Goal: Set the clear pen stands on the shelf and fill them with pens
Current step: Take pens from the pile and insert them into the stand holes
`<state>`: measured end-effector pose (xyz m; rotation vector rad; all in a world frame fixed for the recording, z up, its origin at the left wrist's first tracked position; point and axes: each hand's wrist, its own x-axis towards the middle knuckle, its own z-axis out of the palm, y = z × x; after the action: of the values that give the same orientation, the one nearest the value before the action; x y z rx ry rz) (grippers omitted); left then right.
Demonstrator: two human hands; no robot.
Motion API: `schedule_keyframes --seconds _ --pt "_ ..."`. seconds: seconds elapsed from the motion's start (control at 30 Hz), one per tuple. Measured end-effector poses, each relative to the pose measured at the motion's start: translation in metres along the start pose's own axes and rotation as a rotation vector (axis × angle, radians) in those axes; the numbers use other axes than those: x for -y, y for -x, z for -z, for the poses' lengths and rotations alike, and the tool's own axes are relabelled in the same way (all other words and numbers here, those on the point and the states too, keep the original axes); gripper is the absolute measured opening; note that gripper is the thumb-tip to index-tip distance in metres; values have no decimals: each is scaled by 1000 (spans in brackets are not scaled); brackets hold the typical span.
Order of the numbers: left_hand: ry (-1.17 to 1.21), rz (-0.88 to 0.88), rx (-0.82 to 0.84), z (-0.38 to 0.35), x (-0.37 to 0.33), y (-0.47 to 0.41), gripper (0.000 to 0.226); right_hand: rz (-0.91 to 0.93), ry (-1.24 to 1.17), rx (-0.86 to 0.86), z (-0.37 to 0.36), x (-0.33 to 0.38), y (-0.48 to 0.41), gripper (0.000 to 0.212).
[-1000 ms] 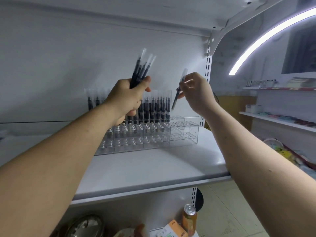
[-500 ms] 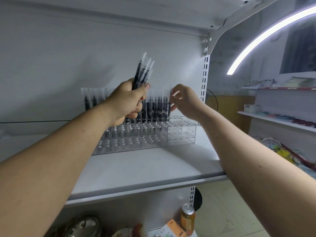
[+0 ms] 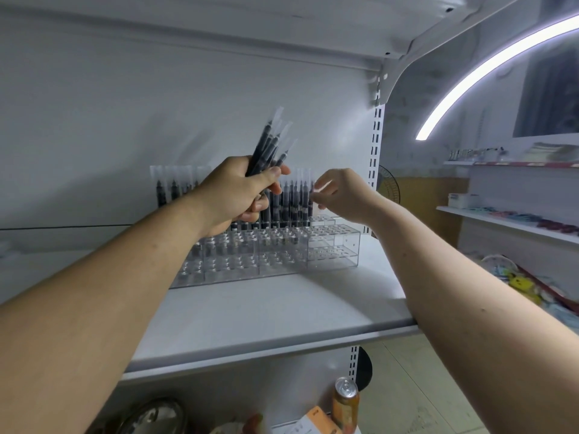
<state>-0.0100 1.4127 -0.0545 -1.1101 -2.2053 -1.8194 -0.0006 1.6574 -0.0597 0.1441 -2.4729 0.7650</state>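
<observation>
A row of clear pen stands (image 3: pixel 275 255) sits at the back of the white shelf (image 3: pixel 282 311). Black pens with clear caps (image 3: pixel 291 202) stand in the back row; the rightmost stand (image 3: pixel 335 245) has empty holes. My left hand (image 3: pixel 238 198) grips a bundle of several black pens (image 3: pixel 269 142), held upright above the stands. My right hand (image 3: pixel 341 195) is at the right end of the pen row, its fingertips pinching the top of the last pen (image 3: pixel 311 191), which stands in the stand.
A slotted shelf post (image 3: pixel 376 145) rises just right of the stands. Below the shelf are an orange can (image 3: pixel 344 399), an orange box (image 3: pixel 316 418) and a metal bowl (image 3: pixel 153 415). Shelves with goods (image 3: pixel 517 220) line the right wall.
My right hand came down with its single pen from beside the bundle to the right end of the pen row, and the pen now stands there. My left hand stayed put with its bundle.
</observation>
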Motion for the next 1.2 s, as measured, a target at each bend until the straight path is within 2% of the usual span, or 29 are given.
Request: schedule_keyframes --seconds 0.1,0.17,0.23,0.33,0.47,0.67,0.83,0.9,1.0,1.1,1.2 --pt "32 13 17 -1 -2 1 23 68 -30 -254 10 4 -2 14" --pt "45 24 36 -2 -4 1 24 150 -167 -362 16 12 -1 6" --pt "57 33 49 -4 -5 1 25 196 -388 -279 18 21 3 7" --pt "59 28 67 -6 -6 2 26 192 -660 -39 16 33 10 15" --pt "-9 5 98 -9 -10 6 27 209 -734 107 14 36 13 23" --pt "55 40 148 -10 -13 8 31 174 -811 53 13 38 11 18" --pt "2 48 92 -8 -10 6 30 98 -994 -167 26 34 7 15" --pt "-85 19 68 -6 -9 6 28 83 -955 -291 29 31 4 13" --pt "-126 -3 31 -4 -8 5 27 94 -714 -424 28 24 1 16" --pt "-125 -6 5 -3 -7 5 27 126 -427 -423 25 18 0 23" --pt "-90 0 5 -4 -9 6 28 116 -248 -360 20 15 -1 19"
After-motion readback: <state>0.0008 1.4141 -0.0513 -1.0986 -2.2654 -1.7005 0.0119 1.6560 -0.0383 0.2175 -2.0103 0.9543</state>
